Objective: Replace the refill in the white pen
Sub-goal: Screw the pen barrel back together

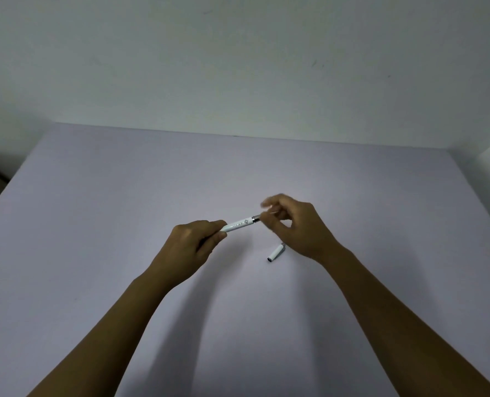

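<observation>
In the head view, 2 bare forearms reach over a pale lilac tabletop (123,210). The left hand (193,243) is closed around the rear end of the white pen barrel (239,224), which it holds above the tabletop, tilted up toward the right. The barrel shows small printed marks and ends in a dark metal ring (256,218). The right hand (296,224) meets this ring end; its thumb and forefinger fingers (266,217) are pressed together there, pinching the front part of the pen, though blur hides what exactly is between them. The other fingers are curled loosely. The white pen cap (276,253) lies on the tabletop, just beside the right wrist.
</observation>
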{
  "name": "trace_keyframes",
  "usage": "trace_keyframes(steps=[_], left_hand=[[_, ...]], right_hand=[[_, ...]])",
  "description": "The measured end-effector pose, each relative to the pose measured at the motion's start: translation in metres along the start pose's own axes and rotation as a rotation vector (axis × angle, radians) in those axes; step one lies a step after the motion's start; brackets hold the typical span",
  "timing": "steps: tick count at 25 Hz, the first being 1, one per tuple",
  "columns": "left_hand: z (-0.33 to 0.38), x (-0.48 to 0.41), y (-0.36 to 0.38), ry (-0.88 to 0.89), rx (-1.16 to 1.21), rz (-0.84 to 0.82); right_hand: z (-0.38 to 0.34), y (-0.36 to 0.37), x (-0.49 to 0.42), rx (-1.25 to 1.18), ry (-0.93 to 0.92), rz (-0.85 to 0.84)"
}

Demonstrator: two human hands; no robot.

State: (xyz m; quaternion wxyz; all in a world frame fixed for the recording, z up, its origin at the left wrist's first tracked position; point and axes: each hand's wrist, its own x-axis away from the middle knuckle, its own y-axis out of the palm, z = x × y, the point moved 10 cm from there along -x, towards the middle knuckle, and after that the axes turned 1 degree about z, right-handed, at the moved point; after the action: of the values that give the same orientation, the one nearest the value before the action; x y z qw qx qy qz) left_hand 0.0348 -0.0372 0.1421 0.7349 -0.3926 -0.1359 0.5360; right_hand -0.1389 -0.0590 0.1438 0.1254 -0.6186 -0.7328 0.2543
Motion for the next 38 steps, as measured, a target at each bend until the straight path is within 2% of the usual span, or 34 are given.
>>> trace_keyframes(steps=[4, 8, 13, 19, 26, 35, 38], left_hand=[[0.001, 0.000, 0.000, 0.003, -0.006, 0.000], [0.005, 0.003, 0.001, 0.024, -0.008, -0.008], [0.004, 0.004, 0.002, 0.010, -0.010, -0.023], [0.010, 0.004, 0.003, 0.022, 0.006, -0.025], [0.014, 0.004, 0.003, 0.031, 0.016, -0.031], [0.010, 0.004, 0.006, 0.010, 0.034, -0.064], [0.010, 0.004, 0.005, 0.007, 0.030, -0.053]], right_hand=[[-0.011, 0.001, 0.001, 0.054, -0.104, -0.036], [-0.003, 0.001, 0.002, 0.055, -0.031, -0.047], [-0.014, 0.007, 0.006, 0.124, -0.126, -0.108], [-0.011, 0.002, 0.009, 0.042, -0.093, -0.073], [-0.009, -0.002, 0.008, 0.090, -0.064, -0.048], [-0.017, -0.002, 0.010, 0.188, -0.166, -0.080], [-0.021, -0.003, 0.013, 0.139, -0.194, -0.059]])
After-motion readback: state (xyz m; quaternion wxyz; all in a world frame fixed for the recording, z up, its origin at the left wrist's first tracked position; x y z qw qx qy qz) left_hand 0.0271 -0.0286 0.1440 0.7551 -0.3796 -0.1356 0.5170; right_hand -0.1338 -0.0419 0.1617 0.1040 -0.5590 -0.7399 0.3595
